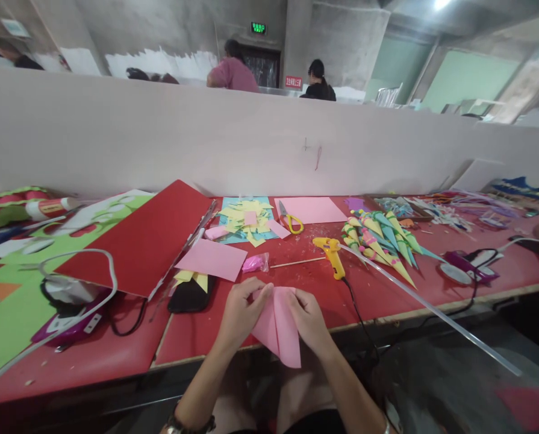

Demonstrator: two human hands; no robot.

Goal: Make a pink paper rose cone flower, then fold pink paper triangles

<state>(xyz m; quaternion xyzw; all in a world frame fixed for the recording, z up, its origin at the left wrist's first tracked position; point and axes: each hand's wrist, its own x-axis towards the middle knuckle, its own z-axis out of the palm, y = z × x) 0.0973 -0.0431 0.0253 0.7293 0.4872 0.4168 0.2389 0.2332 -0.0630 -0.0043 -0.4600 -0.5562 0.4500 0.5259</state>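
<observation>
Between my two hands is a sheet of pink paper (279,328), bent along a line down its middle and held over the front edge of the table. My left hand (246,304) pinches its upper left part, thumb on top. On the upper right, my right hand (309,313) grips it with curled fingers. Just beyond lie a small pink plastic packet (255,263) and a thin wooden stick (296,263). A yellow glue gun (332,256), with a long clear glue stick (432,310) in its back end, rests to the right.
Paper cones (382,238) lie in a pile at the right. Yellow-handled scissors (291,220) rest near yellow paper pieces (246,217). A black phone (190,295), red board (147,241) and purple power strip (70,319) are leftward. A white partition (251,138) stands behind; people sit beyond.
</observation>
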